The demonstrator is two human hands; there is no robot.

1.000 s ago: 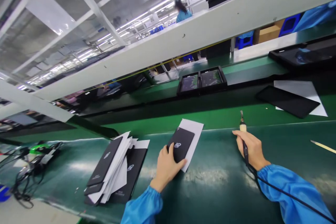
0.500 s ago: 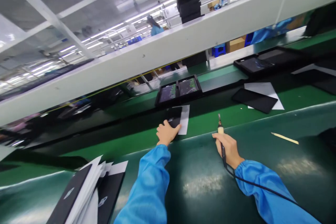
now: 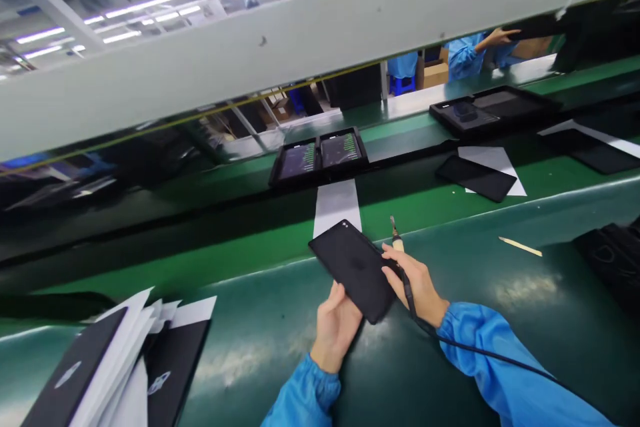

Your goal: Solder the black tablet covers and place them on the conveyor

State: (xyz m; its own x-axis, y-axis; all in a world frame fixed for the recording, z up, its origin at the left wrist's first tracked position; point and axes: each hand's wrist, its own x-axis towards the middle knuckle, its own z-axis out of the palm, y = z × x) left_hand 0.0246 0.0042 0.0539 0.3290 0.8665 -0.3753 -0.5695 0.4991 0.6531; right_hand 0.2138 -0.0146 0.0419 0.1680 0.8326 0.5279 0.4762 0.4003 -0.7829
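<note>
Tilted in front of me is a black tablet point(image 3: 353, 267), its plain back with a small camera at one corner facing up. My left hand point(image 3: 337, 323) grips its near left edge from below, with most of the fingers hidden under it. Held in my right hand point(image 3: 417, 283) is a soldering iron point(image 3: 397, 240), its metal tip pointing away from me and its black cord running back over the sleeve. The right fingers are close to the tablet's right edge; whether they touch it I cannot tell. A white sheet point(image 3: 339, 205) lies just beyond the tablet on the green belt.
A black tray point(image 3: 319, 157) with two lit screens stands behind the belt point(image 3: 260, 250). Another tablet point(image 3: 476, 177) rests on paper farther right. A thin wooden stick point(image 3: 520, 246) lies on the bench. Black sleeves and papers point(image 3: 170, 360) are stacked at left. A co-worker's hand point(image 3: 497, 38) shows across the line.
My left hand has lifted the tablet off the white sheet and brought it nearer. My right hand, still holding the soldering iron, has moved left to the tablet's edge. The view has tipped down.
</note>
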